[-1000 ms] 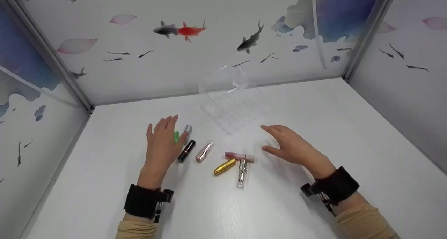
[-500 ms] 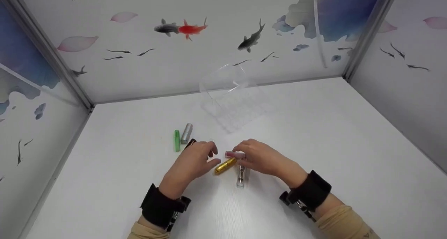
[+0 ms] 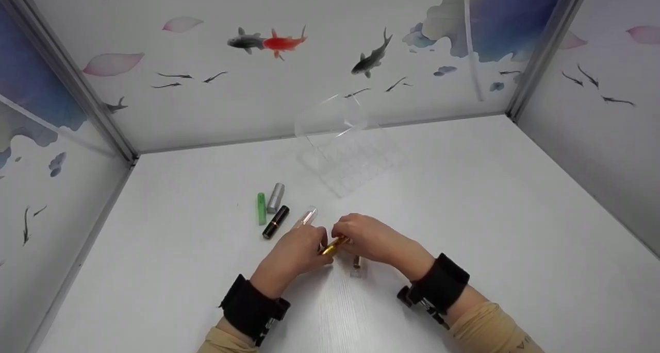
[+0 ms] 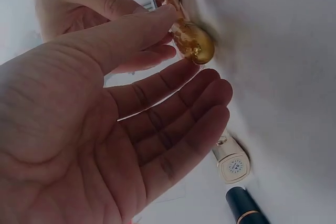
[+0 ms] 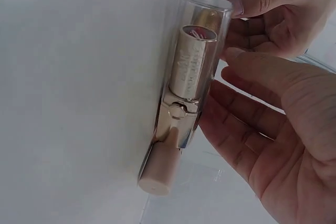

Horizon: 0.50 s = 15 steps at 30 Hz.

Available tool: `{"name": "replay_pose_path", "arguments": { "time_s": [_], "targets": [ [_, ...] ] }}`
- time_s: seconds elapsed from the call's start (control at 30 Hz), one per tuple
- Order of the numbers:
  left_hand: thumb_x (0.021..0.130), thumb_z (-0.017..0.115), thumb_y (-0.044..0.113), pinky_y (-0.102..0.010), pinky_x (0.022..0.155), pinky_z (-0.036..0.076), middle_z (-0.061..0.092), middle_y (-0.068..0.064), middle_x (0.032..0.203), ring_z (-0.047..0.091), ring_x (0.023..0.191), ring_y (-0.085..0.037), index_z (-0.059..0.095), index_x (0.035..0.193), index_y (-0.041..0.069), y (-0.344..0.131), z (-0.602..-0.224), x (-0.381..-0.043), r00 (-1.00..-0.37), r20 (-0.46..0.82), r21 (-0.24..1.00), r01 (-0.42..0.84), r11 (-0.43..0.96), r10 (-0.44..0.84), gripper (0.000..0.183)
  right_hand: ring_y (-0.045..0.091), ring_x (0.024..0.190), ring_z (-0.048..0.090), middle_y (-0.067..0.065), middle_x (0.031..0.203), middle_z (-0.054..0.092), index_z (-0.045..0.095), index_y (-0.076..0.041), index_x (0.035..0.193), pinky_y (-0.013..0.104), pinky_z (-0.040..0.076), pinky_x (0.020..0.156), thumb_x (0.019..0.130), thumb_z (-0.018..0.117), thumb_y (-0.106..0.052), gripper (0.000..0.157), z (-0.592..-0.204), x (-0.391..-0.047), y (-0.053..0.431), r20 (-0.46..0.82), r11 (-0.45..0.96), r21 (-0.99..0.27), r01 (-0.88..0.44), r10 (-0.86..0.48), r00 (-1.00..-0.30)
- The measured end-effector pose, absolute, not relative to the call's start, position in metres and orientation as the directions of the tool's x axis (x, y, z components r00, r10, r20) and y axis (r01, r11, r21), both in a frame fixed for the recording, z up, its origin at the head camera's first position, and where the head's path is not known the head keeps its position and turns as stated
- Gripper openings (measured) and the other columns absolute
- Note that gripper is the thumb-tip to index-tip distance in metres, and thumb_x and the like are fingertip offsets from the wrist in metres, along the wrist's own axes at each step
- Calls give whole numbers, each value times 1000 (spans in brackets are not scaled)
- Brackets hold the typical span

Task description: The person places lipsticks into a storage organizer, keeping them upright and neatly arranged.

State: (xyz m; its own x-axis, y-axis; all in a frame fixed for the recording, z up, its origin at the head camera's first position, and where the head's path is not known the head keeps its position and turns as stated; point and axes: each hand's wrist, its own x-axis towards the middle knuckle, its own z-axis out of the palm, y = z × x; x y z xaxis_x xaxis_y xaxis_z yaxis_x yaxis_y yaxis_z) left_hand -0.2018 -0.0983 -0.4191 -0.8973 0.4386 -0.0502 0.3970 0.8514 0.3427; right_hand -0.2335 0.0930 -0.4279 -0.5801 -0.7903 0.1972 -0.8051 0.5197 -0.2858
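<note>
A gold, bullet-shaped lipstick (image 3: pixel 334 246) lies between the two hands. My left hand (image 3: pixel 295 252) pinches its near end; in the left wrist view, thumb and index finger meet its rounded gold tip (image 4: pixel 197 45). My right hand (image 3: pixel 379 238) is at the far end with bent fingers; whether they grip it is hidden. Just below the right hand lies a clear-capped lipstick (image 3: pixel 357 264), close beside the right thumb in the right wrist view. Past it shows the pale cap of a lip gloss (image 5: pixel 160 169), hidden by the right hand in the head view.
Left of the hands lie a rose-gold lipstick with a clear cap (image 3: pixel 308 216), a black lipstick (image 3: pixel 276 222), a silver tube (image 3: pixel 276 197) and a green tube (image 3: pixel 261 208). A transparent compartmented organiser (image 3: pixel 340 185) stands farther back on the white table (image 3: pixel 464 188), before a printed wall.
My left hand has moved right and nearer from the left-hand tubes to the gold lipstick. My right hand has come in leftward over the lip gloss. The other tubes have stayed put.
</note>
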Motion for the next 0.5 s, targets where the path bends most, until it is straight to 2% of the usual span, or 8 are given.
{"name": "replay_pose_path", "arguments": {
  "time_s": [0.23,0.33,0.5],
  "targets": [
    [87,76,19,-32,68,52,72,-8,82,66,74,-20,67,89,3,-97,-428,-206,-888,20,327,440,836,459,19,24,86,67,10,91,73,73,-2,94,32,57,79,83,75,1,11,-431,-236,86,191,530,-250,-810,-794,-578],
    [88,75,18,-29,64,49,71,-8,79,63,70,-18,67,87,3,-97,-429,-208,-889,37,356,438,825,456,17,24,85,67,10,89,73,74,-2,93,31,57,78,82,76,2,11,-432,-238,84,184,537,-234,-810,-794,-580],
    [87,74,12,-26,60,42,67,-9,74,49,65,-13,65,83,0,-98,-429,-211,-878,80,381,464,800,471,15,23,82,65,8,85,72,74,-3,90,31,55,75,82,75,4,11,-434,-241,80,186,543,-220,-810,-792,-582]
  ]
}}
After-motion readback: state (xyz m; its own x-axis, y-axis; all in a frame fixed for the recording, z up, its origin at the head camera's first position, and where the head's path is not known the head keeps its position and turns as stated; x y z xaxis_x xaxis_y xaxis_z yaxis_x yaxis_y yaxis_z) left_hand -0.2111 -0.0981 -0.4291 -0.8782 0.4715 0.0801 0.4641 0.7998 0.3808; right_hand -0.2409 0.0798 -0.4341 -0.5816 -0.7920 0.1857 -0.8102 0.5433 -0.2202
